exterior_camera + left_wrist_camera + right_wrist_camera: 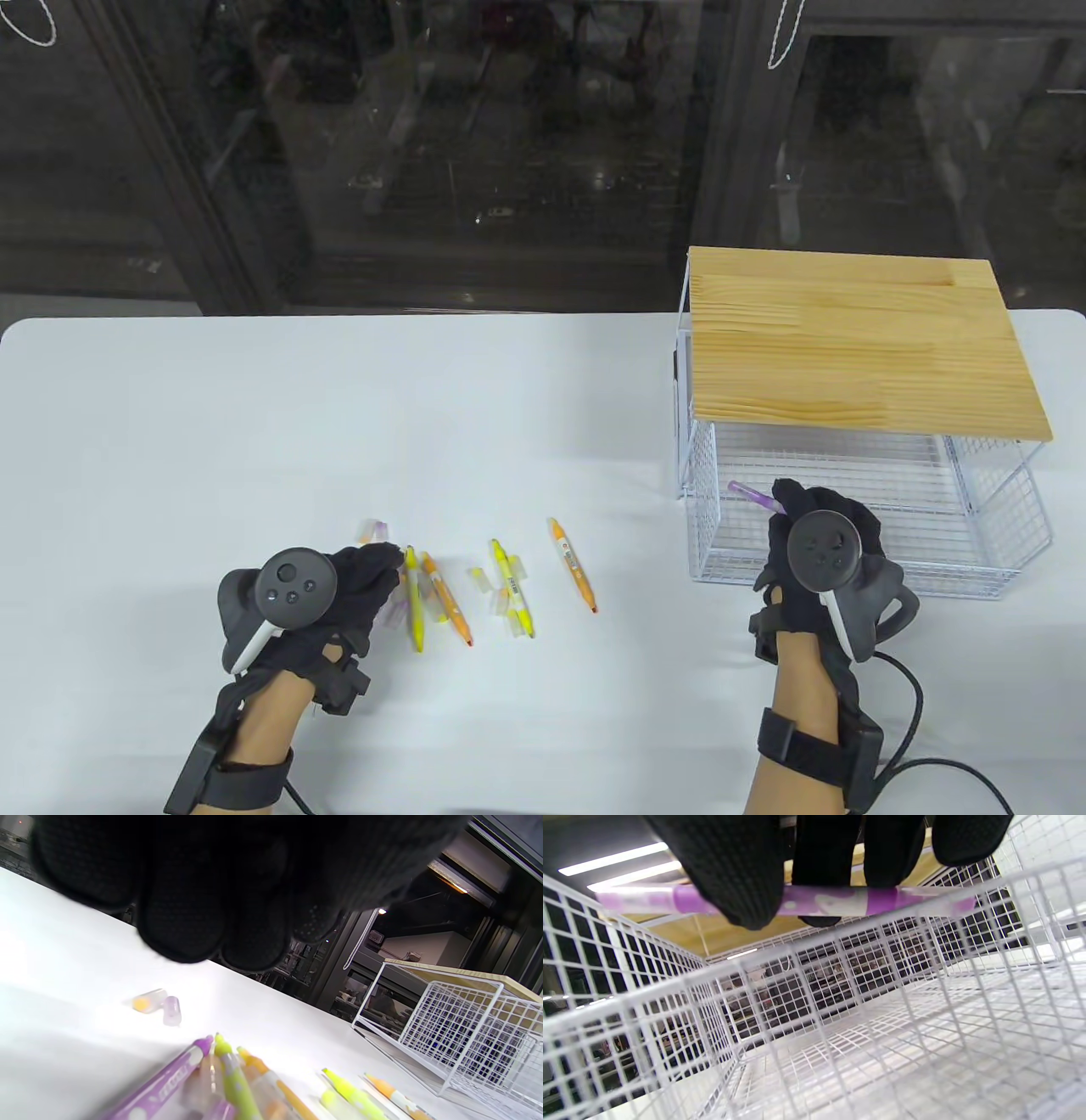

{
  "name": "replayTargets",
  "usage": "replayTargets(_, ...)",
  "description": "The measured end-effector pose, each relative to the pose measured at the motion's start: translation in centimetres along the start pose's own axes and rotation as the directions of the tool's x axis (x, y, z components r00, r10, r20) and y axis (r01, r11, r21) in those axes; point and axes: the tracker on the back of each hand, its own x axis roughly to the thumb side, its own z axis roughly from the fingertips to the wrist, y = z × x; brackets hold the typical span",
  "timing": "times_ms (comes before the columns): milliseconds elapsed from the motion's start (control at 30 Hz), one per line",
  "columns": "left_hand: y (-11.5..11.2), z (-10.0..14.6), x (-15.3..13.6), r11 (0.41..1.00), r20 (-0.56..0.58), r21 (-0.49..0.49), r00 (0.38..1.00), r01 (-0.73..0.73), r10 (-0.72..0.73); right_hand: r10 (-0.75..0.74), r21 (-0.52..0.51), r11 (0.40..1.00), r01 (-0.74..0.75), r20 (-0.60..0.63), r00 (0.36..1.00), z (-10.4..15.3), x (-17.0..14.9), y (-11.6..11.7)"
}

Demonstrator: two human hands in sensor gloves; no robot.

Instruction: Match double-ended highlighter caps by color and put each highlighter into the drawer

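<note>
The drawer (857, 526) stands at the table's (254, 407) right, pulled out under a wooden top (857, 340). The right hand (819, 543) holds one highlighter (753, 494) over the drawer's front. Far left, the left hand (339, 594) rests at the highlighters (475, 594) lying near the front edge, two loose caps (375, 531) just behind them

A wide white desk (254, 407) carries everything. Near its front lie several highlighters: a yellow one (415, 599) just beside an orange one (447, 600), another yellow one (512, 587) to their right, and a second orange one (573, 566) a little apart. Small clear caps (374, 531) lie near them. At the right end stands a white wire drawer unit with a pale wooden top (857, 340).
</note>
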Motion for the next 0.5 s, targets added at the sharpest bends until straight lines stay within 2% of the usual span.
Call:
replayTargets(233,0.7,-0.1,-0.9,1.000,-0.030,0.023,1.000,-0.005,0.006,0.017,0.105,0.994,-0.012,-0.040,0.999,-0.2,-0.2,0.6)
replayTargets(367,1.1,-0.1,-1.3,0.999,-0.045,0.037,0.999,-0.008,0.010,0.001,0.078,0.997,0.001,-0.022,1.000,0.1,0.3,-0.1)
replayTargets(500,1.3,0.0,-1.6,0.999,-0.056,0.047,0.998,-0.013,0.015,-0.026,0.002,1.000,0.026,0.021,0.999,0.8,1.5,-1.1)
